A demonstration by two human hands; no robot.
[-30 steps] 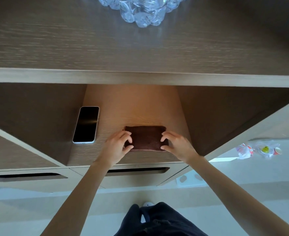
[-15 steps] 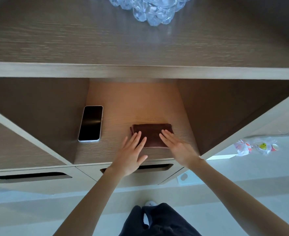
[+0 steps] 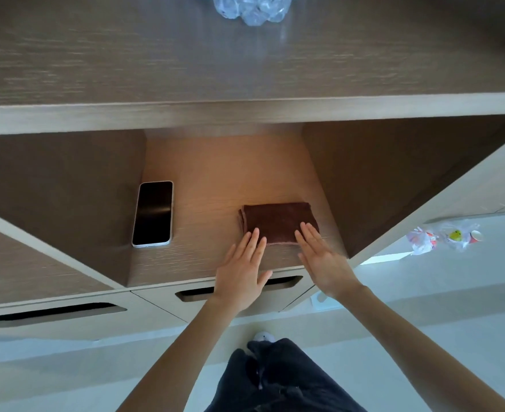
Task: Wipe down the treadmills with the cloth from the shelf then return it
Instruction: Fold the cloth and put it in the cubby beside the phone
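No legible text or labels.

Both my arms stretched forward, bare, forearms converging from lower corners of view. My left hand (image 3: 241,275) flat, palm down, fingers straight and close together, pointing ahead, thumb splayed to right. My right hand (image 3: 324,263) flat too, palm down, fingers straight, angled slightly leftward. Hands side by side, apart, not touching each other. Wrists straight. Neither hand grips anything.
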